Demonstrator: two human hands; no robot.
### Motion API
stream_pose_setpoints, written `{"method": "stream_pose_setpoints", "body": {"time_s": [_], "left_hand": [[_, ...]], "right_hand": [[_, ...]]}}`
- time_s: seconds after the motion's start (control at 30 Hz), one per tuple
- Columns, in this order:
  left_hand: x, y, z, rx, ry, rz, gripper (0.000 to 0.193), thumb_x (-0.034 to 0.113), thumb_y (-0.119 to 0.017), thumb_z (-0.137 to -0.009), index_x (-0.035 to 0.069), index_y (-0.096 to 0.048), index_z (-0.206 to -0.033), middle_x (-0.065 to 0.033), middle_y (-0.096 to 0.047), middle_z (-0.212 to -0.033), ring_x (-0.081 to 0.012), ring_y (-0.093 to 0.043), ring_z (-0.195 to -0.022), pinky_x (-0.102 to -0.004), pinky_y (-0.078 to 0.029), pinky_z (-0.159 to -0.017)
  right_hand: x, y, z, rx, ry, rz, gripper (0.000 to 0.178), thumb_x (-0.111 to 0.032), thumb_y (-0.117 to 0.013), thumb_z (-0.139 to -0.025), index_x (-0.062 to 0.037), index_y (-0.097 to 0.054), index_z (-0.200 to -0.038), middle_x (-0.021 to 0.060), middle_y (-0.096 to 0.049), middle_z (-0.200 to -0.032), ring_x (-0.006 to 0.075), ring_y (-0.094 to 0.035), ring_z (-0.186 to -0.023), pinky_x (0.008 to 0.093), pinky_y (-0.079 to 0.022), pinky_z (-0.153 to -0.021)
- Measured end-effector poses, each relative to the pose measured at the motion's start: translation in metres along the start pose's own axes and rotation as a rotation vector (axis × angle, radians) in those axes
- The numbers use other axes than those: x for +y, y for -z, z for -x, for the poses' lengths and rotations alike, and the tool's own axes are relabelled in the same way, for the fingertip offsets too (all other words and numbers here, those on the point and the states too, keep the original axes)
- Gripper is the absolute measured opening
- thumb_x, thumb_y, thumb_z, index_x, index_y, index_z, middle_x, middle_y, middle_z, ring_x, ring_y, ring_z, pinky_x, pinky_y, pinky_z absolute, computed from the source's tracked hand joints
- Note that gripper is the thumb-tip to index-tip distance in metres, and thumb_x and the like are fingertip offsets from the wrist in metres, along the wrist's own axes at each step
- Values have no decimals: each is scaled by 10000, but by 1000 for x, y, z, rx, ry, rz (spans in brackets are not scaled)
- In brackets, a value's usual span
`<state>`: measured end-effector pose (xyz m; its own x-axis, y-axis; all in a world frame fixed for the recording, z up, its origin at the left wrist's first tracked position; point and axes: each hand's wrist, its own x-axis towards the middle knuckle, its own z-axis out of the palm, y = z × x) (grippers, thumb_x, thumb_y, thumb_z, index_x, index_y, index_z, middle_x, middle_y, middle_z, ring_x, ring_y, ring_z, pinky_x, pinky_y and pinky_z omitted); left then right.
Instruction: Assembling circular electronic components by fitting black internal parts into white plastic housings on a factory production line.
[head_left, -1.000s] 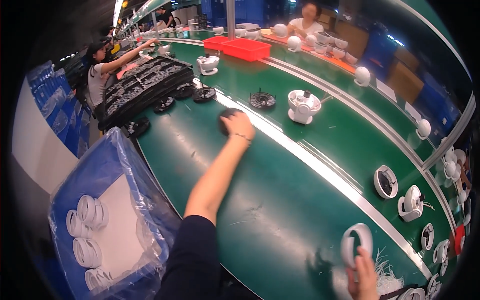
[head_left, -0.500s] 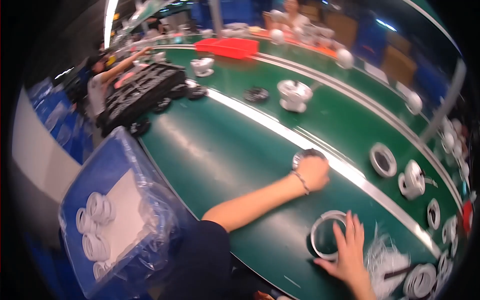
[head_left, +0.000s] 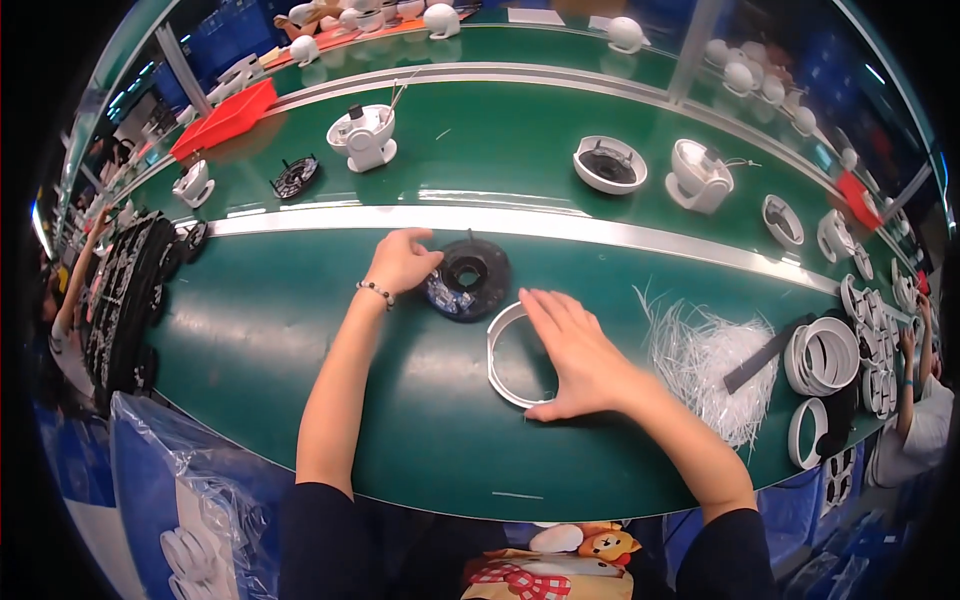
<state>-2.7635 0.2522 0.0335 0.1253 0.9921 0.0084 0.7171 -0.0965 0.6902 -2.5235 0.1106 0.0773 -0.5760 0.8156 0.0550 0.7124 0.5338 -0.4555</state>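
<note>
A black round part [head_left: 490, 275] with a central hole and a bluish circuit area lies on the green work surface, near the metal strip. My left hand [head_left: 403, 262] is at its left edge, with thumb and fingers closed on the rim; the fingertips are partly hidden. Close by, towards me and to the right, is a white ring [head_left: 493, 355]. My right hand [head_left: 578, 352] spans this ring, its fingers at the far side and its thumb at the near side. The ring's right side is hidden behind that hand.
White stringy strips [head_left: 710, 365] lie right of my hands, with a dark flat bar [head_left: 765, 355] and stacked white rings [head_left: 825, 357] beyond. Past the metal strip [head_left: 560, 226] stand white housings [head_left: 362, 140]. A plastic-lined blue bin [head_left: 150, 450] is at lower left; black parts [head_left: 120, 300] are stacked left.
The view has swung to the right. The black part now lies closer to the white ring, and my left hand is at its side instead of over it. My right hand stays on the ring.
</note>
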Motion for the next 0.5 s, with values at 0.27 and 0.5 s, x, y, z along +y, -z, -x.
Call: {"method": "stream_pose_setpoints", "body": {"time_s": [0.27,0.5], "left_hand": [[8,-7,5,22,-42,189,374,279,-660,-687,16,-603,-946,-152,-619,-894,-209,-614,-747,-291,-468,-710],[35,-12,6,-352,141,634,304,108,-548,-798,-17,-451,-1057,-103,-580,-939,-159,-589,-752,-265,-493,-574]], "right_hand": [[3,-18,-14,574,-382,-1322,1011,-225,-738,-622,42,-43,-1306,211,-277,-1291,274,-331,-1175,354,-283,-963],[16,-18,-29,911,-373,-1762,871,-219,-688,-693,-12,-102,-1303,118,-454,-1091,197,-463,-1005,340,-398,-835]]}}
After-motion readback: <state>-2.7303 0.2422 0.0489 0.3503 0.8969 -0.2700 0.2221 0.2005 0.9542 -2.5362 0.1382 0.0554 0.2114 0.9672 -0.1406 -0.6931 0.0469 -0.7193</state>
